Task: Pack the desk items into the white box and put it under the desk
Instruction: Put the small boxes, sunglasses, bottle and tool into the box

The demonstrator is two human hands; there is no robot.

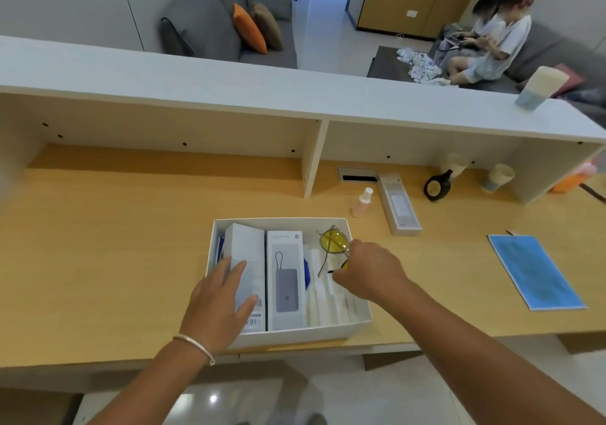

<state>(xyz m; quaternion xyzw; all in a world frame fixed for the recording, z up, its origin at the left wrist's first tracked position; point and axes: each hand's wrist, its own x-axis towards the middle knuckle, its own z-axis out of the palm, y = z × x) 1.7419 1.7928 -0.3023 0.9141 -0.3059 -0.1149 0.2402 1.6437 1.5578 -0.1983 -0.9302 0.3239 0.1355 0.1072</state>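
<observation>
Now, step in hand: the yellow-lensed glasses point(332, 242) are going into the white box point(295, 334), which sits at the near edge of the surface point(114, 244).
Right hand point(370, 272): fingers drawn together, pinching the glasses at their near end, over the box's right side; the far lens shows clear of the knuckles, the near one is mostly hidden.
Glasses' lie: the frame runs from the hand away toward the box's far right corner, one thin temple arm trailing back to the left of the hand.
Left hand point(218, 300): fingers spread flat, resting on the pale carton point(246, 254) in the box's left part; it grips nothing.
Box contents: the pale carton at left, the power bank carton point(284, 277) just beside it in the middle, something blue wedged between that and the white packets point(328, 303) at right.
Relation that matters: the free room lies under and just left of the right hand, on top of the white packets; the glasses need only come down, long axis along the box's length.
Left on the surface: the small pink bottle point(363, 202), the long white carton point(400, 206) and the blue sheet point(534, 270), all to the right of the box and nearer the right hand.
Judgement: packing is well along but unfinished; the box is not yet under the desk.
Risk: the thin frame could bend if a carton is laid on it.
</observation>
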